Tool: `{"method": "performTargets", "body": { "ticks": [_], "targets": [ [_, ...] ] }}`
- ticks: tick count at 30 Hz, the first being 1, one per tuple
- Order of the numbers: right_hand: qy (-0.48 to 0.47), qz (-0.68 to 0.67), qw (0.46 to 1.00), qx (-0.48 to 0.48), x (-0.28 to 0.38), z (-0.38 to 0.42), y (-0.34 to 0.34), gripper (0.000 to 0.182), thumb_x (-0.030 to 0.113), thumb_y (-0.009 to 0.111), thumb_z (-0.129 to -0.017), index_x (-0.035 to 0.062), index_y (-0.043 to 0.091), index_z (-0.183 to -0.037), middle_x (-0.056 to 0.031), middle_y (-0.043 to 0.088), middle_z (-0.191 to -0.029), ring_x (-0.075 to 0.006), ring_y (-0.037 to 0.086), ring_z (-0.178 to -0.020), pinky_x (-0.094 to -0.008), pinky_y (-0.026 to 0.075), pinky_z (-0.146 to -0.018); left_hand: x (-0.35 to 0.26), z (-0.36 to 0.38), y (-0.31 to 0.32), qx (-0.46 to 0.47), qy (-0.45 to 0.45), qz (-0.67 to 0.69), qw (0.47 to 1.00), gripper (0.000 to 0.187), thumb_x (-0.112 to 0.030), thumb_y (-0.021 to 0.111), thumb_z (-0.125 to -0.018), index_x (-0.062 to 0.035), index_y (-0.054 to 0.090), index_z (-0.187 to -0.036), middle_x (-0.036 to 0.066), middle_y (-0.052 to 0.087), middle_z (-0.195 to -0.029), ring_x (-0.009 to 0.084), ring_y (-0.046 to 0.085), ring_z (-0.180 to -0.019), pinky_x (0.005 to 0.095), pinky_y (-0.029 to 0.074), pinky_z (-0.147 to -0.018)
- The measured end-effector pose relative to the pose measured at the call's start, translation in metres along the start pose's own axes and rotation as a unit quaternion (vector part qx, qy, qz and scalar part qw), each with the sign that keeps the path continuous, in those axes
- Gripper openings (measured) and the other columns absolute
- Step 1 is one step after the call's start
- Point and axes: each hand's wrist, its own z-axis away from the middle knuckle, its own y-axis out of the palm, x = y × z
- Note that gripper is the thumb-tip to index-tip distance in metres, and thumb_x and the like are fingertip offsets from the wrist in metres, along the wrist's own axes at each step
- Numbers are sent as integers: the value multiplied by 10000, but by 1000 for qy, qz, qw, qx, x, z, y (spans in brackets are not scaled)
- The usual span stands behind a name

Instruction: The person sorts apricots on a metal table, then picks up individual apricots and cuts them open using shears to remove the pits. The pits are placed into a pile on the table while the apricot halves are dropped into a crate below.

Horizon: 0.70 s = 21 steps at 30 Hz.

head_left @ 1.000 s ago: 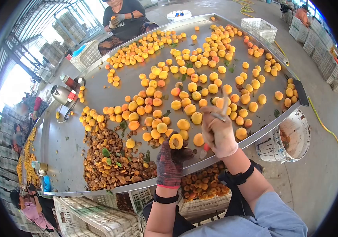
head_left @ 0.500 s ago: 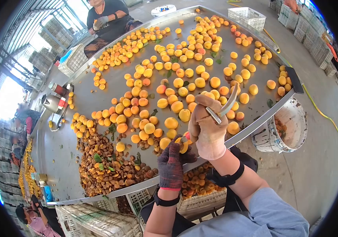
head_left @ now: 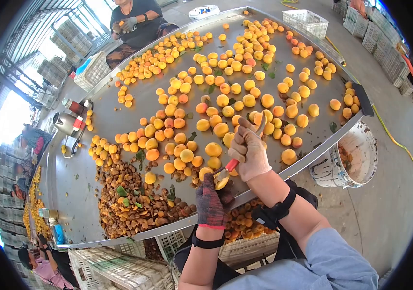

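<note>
My left hand (head_left: 210, 205), in a dark grey and red glove, is closed around a cut apricot (head_left: 222, 183) at the table's near edge. In a beige glove, my right hand (head_left: 251, 155) grips a red-handled tool (head_left: 232, 165), its metal end against that apricot. A curved piece (head_left: 262, 123) juts out above my right fist; how it joins the tool is hidden. Whole apricots (head_left: 213, 149) lie just beyond both hands. To the left is a heap of brown pits (head_left: 129, 200) with orange scraps. Below the edge, a crate (head_left: 250, 249) holds apricot pieces (head_left: 242, 222).
The metal table (head_left: 71, 193) has a raised rim. A stained white bucket (head_left: 325, 166) stands at its right. Across it sits a gloved person (head_left: 138, 24); another person (head_left: 47, 268) is at lower left. A kettle (head_left: 65, 123) and plastic crates (head_left: 114, 266) lie on the left.
My right hand has turned and dropped slightly toward the left, bringing the tool's metal end onto the apricot. My left hand still holds the fruit. The view has shifted a little.
</note>
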Motion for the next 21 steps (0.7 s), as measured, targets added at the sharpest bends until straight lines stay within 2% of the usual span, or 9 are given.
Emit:
{"method": "performTargets", "body": {
  "ticks": [3,5,7,9,10,12,15,18,21],
  "targets": [
    [-17,-1,1000,18,4,2,6,233,65,459,-922,138,515,-1136,34,359,-642,-43,249,-419,-184,180,-337,0,-7,-4,-2,-51,44,998,320,-372,483,-960,-87,594,-1055,44,581,-689,123,469,-449,250,372,-401],
    [-65,86,989,100,25,10,6,196,81,473,-914,110,542,-1095,10,431,-661,-61,317,-433,-215,211,-341,6,-21,-12,2,71,106,992,318,-360,489,-958,-81,569,-1090,56,600,-730,122,503,-468,266,406,-404],
    [-87,151,974,145,32,27,19,198,90,506,-901,108,560,-1090,7,455,-665,-57,347,-435,-208,225,-343,-2,-24,-23,27,86,107,990,294,-335,494,-961,-68,569,-1059,69,617,-764,135,535,-507,275,437,-435],
    [9,536,837,108,24,56,32,264,42,528,-880,45,574,-1140,-20,575,-796,-62,462,-491,-205,344,-387,-10,-23,-27,57,103,101,988,259,-270,496,-967,-47,566,-1078,77,634,-805,154,593,-593,288,491,-499],
    [10,536,837,112,12,55,22,264,42,528,-880,45,574,-1140,-20,575,-796,-62,462,-491,-205,344,-387,-9,-24,-25,55,106,103,988,259,-270,496,-967,-47,566,-1078,77,634,-805,154,593,-593,288,491,-499],
    [-197,611,696,322,-10,45,-1,292,158,694,-782,70,632,-1053,-81,611,-771,-190,606,-646,-315,488,-576,-6,-30,-21,10,100,177,979,284,-262,512,-961,-31,565,-1118,72,641,-835,156,605,-629,281,502,-526],
    [-154,704,623,303,1,48,6,320,155,708,-748,67,630,-1046,-118,630,-830,-276,623,-761,-348,495,-710,-1,-33,-27,22,87,118,989,322,-286,539,-950,-16,585,-1119,64,647,-866,157,611,-669,270,508,-567],
    [-120,711,622,304,5,45,3,325,156,719,-728,71,641,-1031,-140,640,-865,-296,622,-796,-346,498,-703,-5,-27,-36,107,96,-2,990,333,-295,596,-920,0,612,-1073,60,647,-875,156,609,-679,265,510,-600],
    [-195,719,558,366,10,45,1,348,160,723,-724,79,640,-1051,-144,644,-924,-299,628,-856,-358,504,-745,-9,-23,-40,147,129,-72,978,315,-257,647,-888,14,630,-1048,60,652,-905,143,613,-714,266,507,-622]
  ]
}}
